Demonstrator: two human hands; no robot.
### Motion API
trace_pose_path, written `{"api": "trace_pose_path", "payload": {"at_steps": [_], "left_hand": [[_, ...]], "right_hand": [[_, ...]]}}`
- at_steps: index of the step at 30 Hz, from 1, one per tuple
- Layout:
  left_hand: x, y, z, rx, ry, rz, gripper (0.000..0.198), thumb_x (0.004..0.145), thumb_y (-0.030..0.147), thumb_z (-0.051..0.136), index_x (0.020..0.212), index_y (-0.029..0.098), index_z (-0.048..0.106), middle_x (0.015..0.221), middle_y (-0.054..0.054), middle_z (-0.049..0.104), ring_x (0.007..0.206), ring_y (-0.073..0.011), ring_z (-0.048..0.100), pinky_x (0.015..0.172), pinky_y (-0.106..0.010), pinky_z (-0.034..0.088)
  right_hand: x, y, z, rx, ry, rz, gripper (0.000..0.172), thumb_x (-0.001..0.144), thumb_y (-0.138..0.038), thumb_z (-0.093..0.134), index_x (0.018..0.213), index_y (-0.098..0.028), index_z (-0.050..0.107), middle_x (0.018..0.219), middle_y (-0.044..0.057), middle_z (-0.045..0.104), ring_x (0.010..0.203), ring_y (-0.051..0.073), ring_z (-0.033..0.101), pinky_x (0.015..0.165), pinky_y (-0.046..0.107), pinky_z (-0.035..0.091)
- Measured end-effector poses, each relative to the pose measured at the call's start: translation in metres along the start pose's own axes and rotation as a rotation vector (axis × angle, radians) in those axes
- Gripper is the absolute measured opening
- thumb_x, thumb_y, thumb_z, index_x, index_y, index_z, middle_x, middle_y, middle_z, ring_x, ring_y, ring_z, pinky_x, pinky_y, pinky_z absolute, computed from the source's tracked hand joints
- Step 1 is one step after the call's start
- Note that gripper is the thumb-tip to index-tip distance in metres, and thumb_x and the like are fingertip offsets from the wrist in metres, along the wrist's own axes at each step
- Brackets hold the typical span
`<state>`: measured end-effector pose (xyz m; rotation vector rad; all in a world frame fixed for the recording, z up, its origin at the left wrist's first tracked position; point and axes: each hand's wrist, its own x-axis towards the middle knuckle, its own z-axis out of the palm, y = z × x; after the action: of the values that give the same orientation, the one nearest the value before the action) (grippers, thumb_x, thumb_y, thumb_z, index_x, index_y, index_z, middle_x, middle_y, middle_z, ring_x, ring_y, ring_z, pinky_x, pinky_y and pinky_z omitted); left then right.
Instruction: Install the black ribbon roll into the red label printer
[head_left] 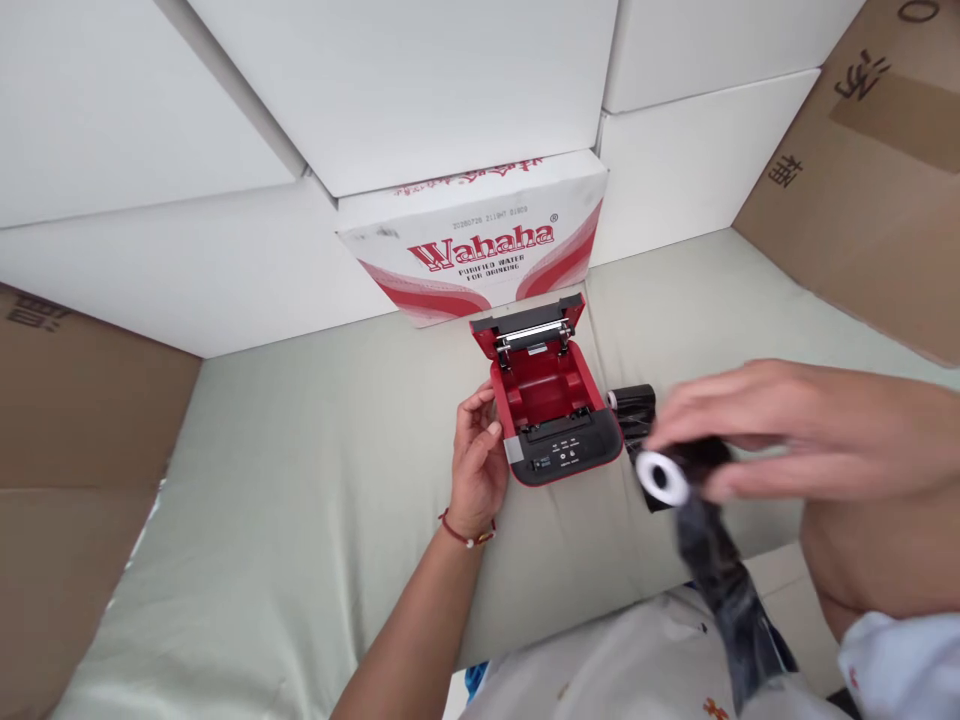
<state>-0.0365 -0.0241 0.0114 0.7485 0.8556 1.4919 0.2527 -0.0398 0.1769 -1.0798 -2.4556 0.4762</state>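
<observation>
A small red and black printer point(551, 405) lies on the pale green sheet point(300, 500) with its lid flipped open and its paper bay empty. My left hand point(477, 462) rests against the printer's left side, fingers curled on its edge. My right hand point(787, 425), blurred and close to the camera, grips a black roll with a white core point(666, 478); a black film strip point(724, 590) trails down from it. A second black roll point(634, 402) lies just right of the printer.
A white Wahaha water carton point(480, 235) stands right behind the printer, with white boxes point(405, 80) stacked around it. Brown cardboard point(862, 170) leans at the right and another brown box point(67, 420) sits at the left. My clothed lap point(600, 660) fills the bottom edge.
</observation>
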Motion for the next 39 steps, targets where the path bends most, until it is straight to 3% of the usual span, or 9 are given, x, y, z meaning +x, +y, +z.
{"api": "trace_pose_path", "payload": {"at_steps": [1, 2, 4, 9, 16, 24, 29, 34, 39], "left_hand": [[0.000, 0.000, 0.001, -0.001, -0.004, 0.003, 0.043, 0.085, 0.044, 0.089, 0.121, 0.027, 0.074, 0.148, -0.008, 0.067, 0.141, -0.0272, 0.060, 0.119, -0.040, 0.050], [0.000, 0.001, 0.001, -0.003, -0.008, 0.004, 0.042, 0.085, 0.044, 0.089, 0.120, 0.027, 0.074, 0.149, -0.008, 0.067, 0.141, -0.0273, 0.060, 0.118, -0.040, 0.051], [0.000, 0.002, 0.002, -0.003, -0.012, 0.006, 0.041, 0.085, 0.043, 0.089, 0.120, 0.027, 0.075, 0.149, -0.007, 0.068, 0.141, -0.0275, 0.060, 0.119, -0.041, 0.050], [0.000, 0.000, 0.003, 0.022, -0.027, 0.037, 0.040, 0.088, 0.046, 0.086, 0.122, 0.028, 0.075, 0.146, -0.007, 0.069, 0.147, -0.0282, 0.057, 0.125, -0.043, 0.046], [-0.004, -0.007, 0.002, 0.088, -0.068, 0.126, 0.049, 0.094, 0.055, 0.080, 0.136, 0.030, 0.069, 0.155, -0.008, 0.062, 0.150, -0.0286, 0.056, 0.125, -0.046, 0.047], [-0.007, -0.003, 0.003, 0.144, -0.102, 0.135, 0.050, 0.098, 0.056, 0.075, 0.139, 0.030, 0.065, 0.158, -0.010, 0.060, 0.153, -0.0310, 0.055, 0.129, -0.051, 0.045], [-0.006, -0.006, 0.001, 0.227, -0.081, 0.192, 0.048, 0.100, 0.058, 0.071, 0.138, 0.029, 0.065, 0.155, -0.011, 0.059, 0.149, -0.0312, 0.057, 0.124, -0.051, 0.048], [-0.024, 0.004, 0.003, 0.754, 0.117, 0.696, 0.018, 0.106, 0.031, 0.063, 0.123, 0.028, 0.070, 0.131, -0.008, 0.065, 0.139, -0.0269, 0.059, 0.122, -0.052, 0.046], [-0.058, 0.019, 0.030, 1.193, -0.060, 1.132, 0.042, 0.094, 0.014, 0.068, 0.133, 0.028, 0.074, 0.112, -0.008, 0.069, 0.121, -0.0286, 0.063, 0.114, -0.048, 0.047]], "right_hand": [[0.024, -0.001, 0.003, 0.108, -0.258, -0.105, 0.048, 0.116, -0.057, 0.044, 0.123, -0.031, 0.083, 0.107, 0.005, 0.083, 0.084, 0.016, 0.077, 0.076, 0.026, 0.060], [0.046, -0.001, 0.008, 0.120, -0.330, -0.070, 0.033, 0.114, -0.044, 0.055, 0.128, -0.028, 0.081, 0.112, 0.006, 0.083, 0.091, 0.018, 0.078, 0.081, 0.028, 0.061], [0.081, -0.002, 0.025, 0.001, -0.304, 0.067, 0.027, 0.106, -0.027, 0.066, 0.130, -0.022, 0.078, 0.120, 0.008, 0.082, 0.104, 0.024, 0.078, 0.090, 0.033, 0.060], [0.117, -0.015, 0.068, -0.351, -0.339, 0.352, 0.032, 0.104, -0.015, 0.059, 0.132, -0.018, 0.074, 0.131, 0.016, 0.079, 0.106, 0.033, 0.079, 0.079, 0.038, 0.058], [0.133, -0.008, 0.085, -0.384, -0.339, 0.377, 0.034, 0.102, -0.010, 0.052, 0.127, -0.019, 0.075, 0.116, 0.017, 0.082, 0.101, 0.035, 0.081, 0.076, 0.039, 0.058], [0.066, 0.001, 0.074, 0.123, -0.012, -0.104, 0.023, 0.109, -0.015, 0.060, 0.123, -0.020, 0.077, 0.131, 0.010, 0.079, 0.114, 0.023, 0.074, 0.100, 0.039, 0.063], [0.010, 0.002, 0.083, 0.028, 0.219, -0.161, 0.020, 0.106, -0.012, 0.065, 0.119, -0.019, 0.078, 0.125, 0.012, 0.080, 0.117, 0.027, 0.067, 0.097, 0.045, 0.064], [-0.007, 0.004, 0.100, 0.035, 0.341, -0.138, 0.030, 0.105, -0.009, 0.066, 0.132, -0.018, 0.074, 0.131, 0.013, 0.080, 0.125, 0.028, 0.067, 0.105, 0.051, 0.063], [-0.004, 0.004, 0.107, 0.104, 0.354, -0.118, 0.029, 0.106, -0.015, 0.066, 0.133, -0.023, 0.076, 0.136, 0.012, 0.080, 0.132, 0.028, 0.067, 0.111, 0.053, 0.062]]}}
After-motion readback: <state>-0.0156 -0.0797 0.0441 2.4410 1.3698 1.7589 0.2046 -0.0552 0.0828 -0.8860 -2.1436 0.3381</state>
